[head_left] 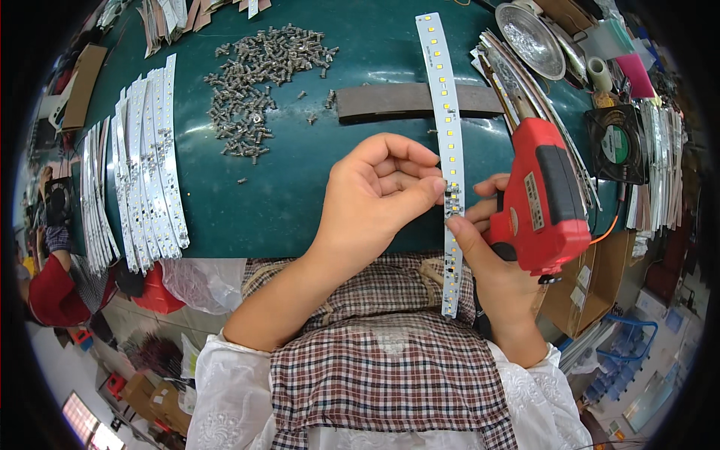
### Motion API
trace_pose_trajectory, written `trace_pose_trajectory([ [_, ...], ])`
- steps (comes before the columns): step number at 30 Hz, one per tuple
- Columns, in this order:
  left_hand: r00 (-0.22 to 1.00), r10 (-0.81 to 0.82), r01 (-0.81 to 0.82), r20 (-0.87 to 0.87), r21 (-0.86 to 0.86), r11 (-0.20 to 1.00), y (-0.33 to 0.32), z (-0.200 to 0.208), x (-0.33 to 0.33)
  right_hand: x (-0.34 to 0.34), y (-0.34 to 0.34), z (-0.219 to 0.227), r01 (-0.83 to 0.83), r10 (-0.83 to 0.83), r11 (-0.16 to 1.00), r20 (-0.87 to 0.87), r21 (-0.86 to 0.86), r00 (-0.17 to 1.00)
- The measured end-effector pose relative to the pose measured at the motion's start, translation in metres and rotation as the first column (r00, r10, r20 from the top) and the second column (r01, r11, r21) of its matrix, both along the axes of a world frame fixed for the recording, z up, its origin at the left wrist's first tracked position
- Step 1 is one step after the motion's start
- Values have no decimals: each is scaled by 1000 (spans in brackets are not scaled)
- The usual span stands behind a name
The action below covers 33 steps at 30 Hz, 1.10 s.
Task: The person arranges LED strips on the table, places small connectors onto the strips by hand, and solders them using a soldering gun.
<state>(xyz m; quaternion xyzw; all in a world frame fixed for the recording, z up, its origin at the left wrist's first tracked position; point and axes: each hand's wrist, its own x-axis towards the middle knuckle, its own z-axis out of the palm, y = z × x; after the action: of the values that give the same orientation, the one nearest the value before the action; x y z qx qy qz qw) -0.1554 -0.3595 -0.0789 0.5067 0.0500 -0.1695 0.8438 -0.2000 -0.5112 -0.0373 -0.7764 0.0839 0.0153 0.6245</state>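
LED strip (451, 159): upright in view, before the person, its upper part crossing over a dark bar (382, 103), contact unclear; lower end past the table's (285, 214) near edge, over the checked apron (390, 375). Left hand (375, 184): grip narrow, thumb and fingers at the strip's left edge. Right hand (495, 251): thumb on the strip's right edge, fingers curled beside it, grip closed on the strip. Red tool (536, 195) overlaps this hand; whether held, cannot tell. Right side tight: tool, then fan (616, 142). Left side: bare surface between left hand and stacked strips (146, 165); screw-like pieces (262, 60) heaped farther off.
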Motion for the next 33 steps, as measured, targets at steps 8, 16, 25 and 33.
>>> trace_pose_trajectory([
  [8,999,-9,10,-50,23,1000,2,0,5,-1,4,-7,33,-36,997,51,64,998],
  [16,993,10,-71,115,545,836,14,-16,30,-16,-11,8,84,-73,994,136,-76,988],
  [25,934,-129,-216,333,815,537,17,-2,24,-67,-40,-11,-8,7,1000,-53,-16,999],
  [33,894,-180,-243,410,782,575,18,-12,26,-70,-46,-24,-242,221,953,-128,-184,967],
])
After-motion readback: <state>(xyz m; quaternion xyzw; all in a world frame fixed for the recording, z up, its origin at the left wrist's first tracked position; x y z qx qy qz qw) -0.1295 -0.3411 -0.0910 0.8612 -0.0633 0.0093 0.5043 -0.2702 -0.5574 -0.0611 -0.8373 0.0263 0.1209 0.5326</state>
